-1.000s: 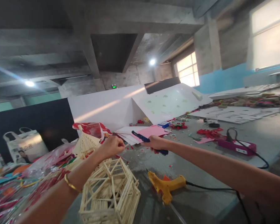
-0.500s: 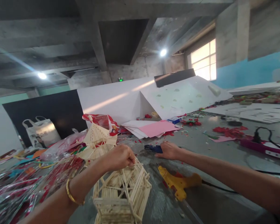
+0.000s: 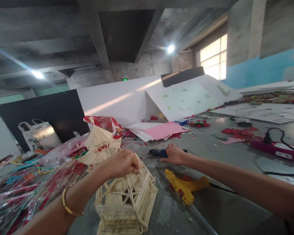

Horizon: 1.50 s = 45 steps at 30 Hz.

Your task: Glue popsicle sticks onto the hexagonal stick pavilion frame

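Note:
A tower-like model of pale wooden sticks (image 3: pixel 127 209) lies on the table in front of me, its pointed roof away from me. My left hand (image 3: pixel 127 163) is over its middle, fingers pinched together against the sticks. Whatever sits between the fingertips is hidden. My right hand (image 3: pixel 173 153) is on a pair of dark blue pliers (image 3: pixel 158 152) lying on the tabletop, with thumb and fingers around the handles. Nearer to me than that hand, a yellow hot glue gun (image 3: pixel 186 186) rests on its side, with its cord running right.
Plastic-wrapped sticks (image 3: pixel 17 199) cover the left side. Pink and white sheets (image 3: pixel 159 130) lie beyond the model. At right are a purple power strip (image 3: pixel 274 150) and red scraps (image 3: pixel 240 133). Large white boards (image 3: pixel 117 101) and a white bag (image 3: pixel 40 135) stand behind.
The view has shifted slightly. My right hand's fingers look looser, and more of the pliers' handle end shows. My left hand stays pinched at the same spot on the model.

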Available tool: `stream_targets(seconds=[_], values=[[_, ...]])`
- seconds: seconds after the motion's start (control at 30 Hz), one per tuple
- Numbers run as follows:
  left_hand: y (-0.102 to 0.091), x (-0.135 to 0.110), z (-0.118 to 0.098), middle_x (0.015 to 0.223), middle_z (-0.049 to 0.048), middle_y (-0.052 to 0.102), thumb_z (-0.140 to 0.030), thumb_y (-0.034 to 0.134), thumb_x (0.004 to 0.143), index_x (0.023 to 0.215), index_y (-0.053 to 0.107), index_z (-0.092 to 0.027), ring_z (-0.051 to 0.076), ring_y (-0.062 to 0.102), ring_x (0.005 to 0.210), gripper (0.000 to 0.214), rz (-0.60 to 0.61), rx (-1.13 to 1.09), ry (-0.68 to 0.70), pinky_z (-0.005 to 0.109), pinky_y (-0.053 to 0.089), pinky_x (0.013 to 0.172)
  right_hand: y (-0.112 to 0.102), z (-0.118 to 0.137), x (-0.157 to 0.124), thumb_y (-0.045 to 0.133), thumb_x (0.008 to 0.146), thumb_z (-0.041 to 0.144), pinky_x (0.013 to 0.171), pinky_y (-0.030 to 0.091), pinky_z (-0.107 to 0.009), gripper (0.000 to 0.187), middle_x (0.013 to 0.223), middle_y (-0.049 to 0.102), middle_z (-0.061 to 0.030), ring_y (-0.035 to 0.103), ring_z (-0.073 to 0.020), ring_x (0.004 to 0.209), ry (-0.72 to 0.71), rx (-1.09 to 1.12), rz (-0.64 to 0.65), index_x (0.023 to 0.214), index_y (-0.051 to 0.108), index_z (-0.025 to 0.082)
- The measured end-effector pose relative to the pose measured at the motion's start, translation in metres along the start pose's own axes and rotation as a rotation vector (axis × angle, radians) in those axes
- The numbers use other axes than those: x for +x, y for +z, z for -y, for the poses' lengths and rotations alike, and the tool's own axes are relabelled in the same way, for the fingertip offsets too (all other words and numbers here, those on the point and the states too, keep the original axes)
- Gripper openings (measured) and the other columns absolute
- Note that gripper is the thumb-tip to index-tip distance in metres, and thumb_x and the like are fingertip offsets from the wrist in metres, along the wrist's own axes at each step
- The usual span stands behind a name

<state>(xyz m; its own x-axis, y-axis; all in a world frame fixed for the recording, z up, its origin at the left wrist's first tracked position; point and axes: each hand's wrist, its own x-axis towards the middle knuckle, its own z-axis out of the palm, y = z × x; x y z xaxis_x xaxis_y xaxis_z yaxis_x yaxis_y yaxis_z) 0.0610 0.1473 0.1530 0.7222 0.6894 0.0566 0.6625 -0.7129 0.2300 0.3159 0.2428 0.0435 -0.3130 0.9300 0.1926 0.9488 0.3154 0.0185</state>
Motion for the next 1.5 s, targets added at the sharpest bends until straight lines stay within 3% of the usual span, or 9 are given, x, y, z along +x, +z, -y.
stream_targets(seconds=[0.3,0.6,0.87,1.5], values=[[0.001,-0.001,0.0,0.072,-0.0001,0.069,-0.011,0.05,0.071,0.07,0.071,-0.021,0.013,0.057,0.069,0.023,-0.01,0.094,0.052,0.021,0.036,0.066,-0.002,0.0,-0.001,0.043,0.073,0.068,0.076,0.041,-0.047,0.069,0.095,0.058,-0.0235,0.051,-0.0357,0.092,-0.041,-0.028,0.004,0.091,0.066,0.005],[-0.001,-0.001,-0.002,0.069,-0.0005,0.068,-0.014,0.052,0.072,0.069,0.07,-0.02,0.012,0.057,0.066,0.019,0.025,0.088,0.038,0.021,0.035,0.066,-0.006,0.003,-0.004,0.046,0.072,0.068,0.078,0.041,-0.044,0.064,0.097,0.059,-0.0197,0.051,-0.0323,0.094,-0.016,-0.023,0.008,0.09,0.067,0.009],[-0.002,0.0,-0.004,0.069,-0.0008,0.068,-0.009,0.05,0.069,0.067,0.069,-0.018,0.012,0.056,0.067,0.021,0.04,0.118,0.039,0.02,0.035,0.067,-0.004,0.003,-0.003,0.046,0.074,0.065,0.077,0.042,-0.044,0.064,0.096,0.059,-0.0218,0.053,-0.0339,0.093,-0.033,-0.051,0.002,0.091,0.067,0.007],[-0.001,0.004,0.001,0.058,-0.001,0.063,-0.013,0.054,0.069,0.067,0.069,-0.014,0.008,0.05,0.055,0.016,0.053,0.093,0.056,0.017,0.03,0.053,0.002,-0.001,0.002,0.042,0.072,0.069,0.07,0.043,-0.043,0.068,0.095,0.06,-0.0219,0.054,-0.0352,0.089,-0.051,-0.08,-0.026,0.09,0.068,0.008]])
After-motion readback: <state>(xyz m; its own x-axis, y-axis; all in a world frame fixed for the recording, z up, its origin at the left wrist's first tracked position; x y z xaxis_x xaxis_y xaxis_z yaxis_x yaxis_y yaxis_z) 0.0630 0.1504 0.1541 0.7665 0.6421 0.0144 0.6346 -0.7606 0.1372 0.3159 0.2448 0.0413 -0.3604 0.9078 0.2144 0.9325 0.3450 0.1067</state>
